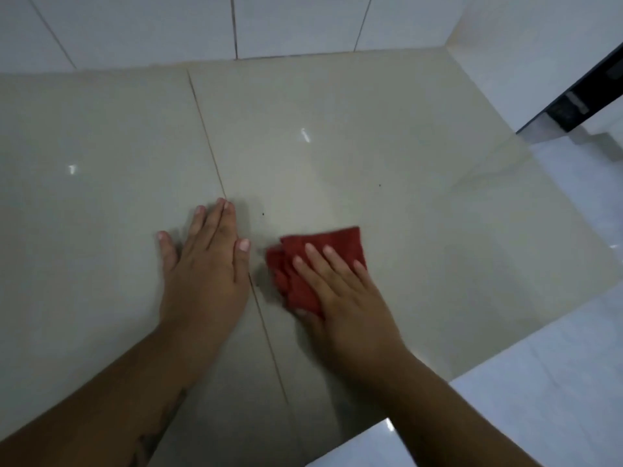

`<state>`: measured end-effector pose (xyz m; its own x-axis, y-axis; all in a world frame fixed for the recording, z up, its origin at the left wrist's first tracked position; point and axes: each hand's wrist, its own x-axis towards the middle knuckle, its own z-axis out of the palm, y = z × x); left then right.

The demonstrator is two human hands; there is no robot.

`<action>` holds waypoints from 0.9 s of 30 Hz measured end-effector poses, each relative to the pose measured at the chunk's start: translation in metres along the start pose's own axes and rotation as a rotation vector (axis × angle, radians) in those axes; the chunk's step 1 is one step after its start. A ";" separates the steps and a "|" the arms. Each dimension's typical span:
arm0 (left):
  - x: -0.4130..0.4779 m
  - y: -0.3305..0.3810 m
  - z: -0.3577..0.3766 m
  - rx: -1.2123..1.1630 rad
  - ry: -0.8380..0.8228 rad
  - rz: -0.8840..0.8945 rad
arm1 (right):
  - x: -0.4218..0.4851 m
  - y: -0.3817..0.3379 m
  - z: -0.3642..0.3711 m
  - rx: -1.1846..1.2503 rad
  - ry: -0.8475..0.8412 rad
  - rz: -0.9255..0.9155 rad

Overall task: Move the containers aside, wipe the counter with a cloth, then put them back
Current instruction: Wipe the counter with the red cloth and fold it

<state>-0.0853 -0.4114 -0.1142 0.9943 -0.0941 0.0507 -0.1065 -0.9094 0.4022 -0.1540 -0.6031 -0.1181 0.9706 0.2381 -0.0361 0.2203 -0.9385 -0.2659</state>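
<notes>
The right grip (pixel 340 291) presses flat on the red cloth (pixel 323 254); the left grip (pixel 205 261) lies open, braced on the desk (pixel 404 163). The cloth could bunch and skip the dark specks (pixel 263 214).

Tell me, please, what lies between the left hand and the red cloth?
In the head view, only bare counter crossed by a grout line lies between left hand and red cloth.

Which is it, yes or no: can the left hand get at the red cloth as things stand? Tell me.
Probably yes. The left hand lies flat on the counter just beside the red cloth, with only bare tile between, though the right hand presses on the cloth.
</notes>
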 end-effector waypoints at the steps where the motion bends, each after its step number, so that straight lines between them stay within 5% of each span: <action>1: 0.000 0.000 0.000 -0.006 0.000 0.007 | -0.013 0.016 -0.007 0.001 -0.005 0.022; 6: -0.001 -0.002 0.001 -0.021 0.021 0.029 | 0.074 0.087 -0.040 -0.138 0.085 0.292; 11: -0.001 -0.006 0.005 0.003 0.035 0.038 | 0.152 0.101 -0.035 -0.107 -0.013 0.328; 15: -0.002 -0.007 0.004 -0.036 0.045 0.037 | 0.071 0.082 -0.035 -0.061 0.059 0.254; 20: -0.004 -0.010 -0.008 -0.313 0.129 -0.034 | -0.029 -0.044 0.011 -0.037 0.032 0.052; 24: -0.005 -0.037 -0.026 -0.374 0.174 -0.118 | 0.053 -0.062 0.016 -0.047 -0.054 -0.216; 27: -0.010 -0.064 -0.039 -0.227 0.126 -0.100 | 0.139 -0.003 -0.011 -0.093 -0.024 -0.011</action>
<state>-0.0886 -0.3366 -0.1052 0.9926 0.0558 0.1083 -0.0212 -0.7962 0.6047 -0.0183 -0.5701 -0.1119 0.9658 0.2530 -0.0573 0.2397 -0.9548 -0.1760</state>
